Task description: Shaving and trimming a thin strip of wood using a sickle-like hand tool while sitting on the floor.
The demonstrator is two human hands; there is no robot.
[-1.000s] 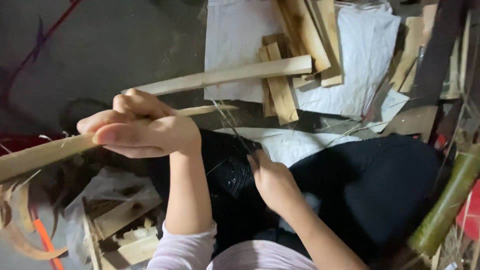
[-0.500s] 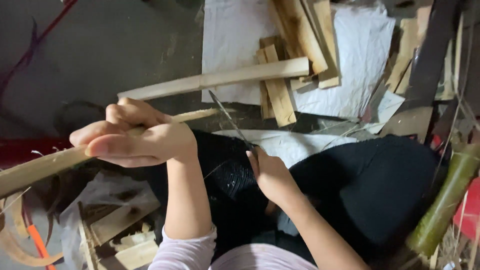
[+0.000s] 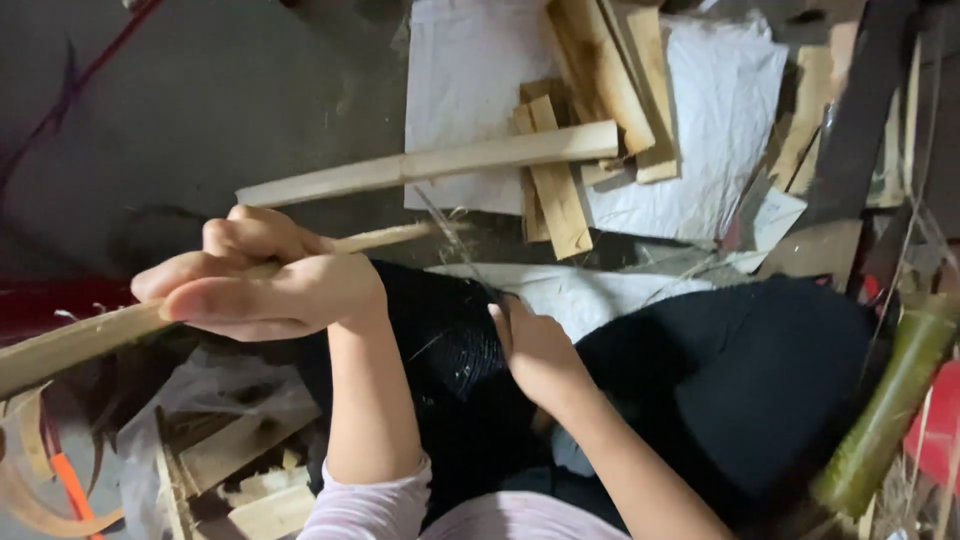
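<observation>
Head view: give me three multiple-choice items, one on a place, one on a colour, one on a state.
1. Where does the green bamboo stalk lie?
A. lower right
B. upper left
C. top centre

2. What colour is the sheet under the wood slats?
A. white
B. blue
C. yellow

3. How is the left hand?
A. closed around a bamboo strip
B. flat on the floor
C. empty and open

A: the stalk lies by the right edge, low.
A: the sheet is plain white.
A: its fingers wrap the strip, while the right hand grips a thin blade.
</observation>
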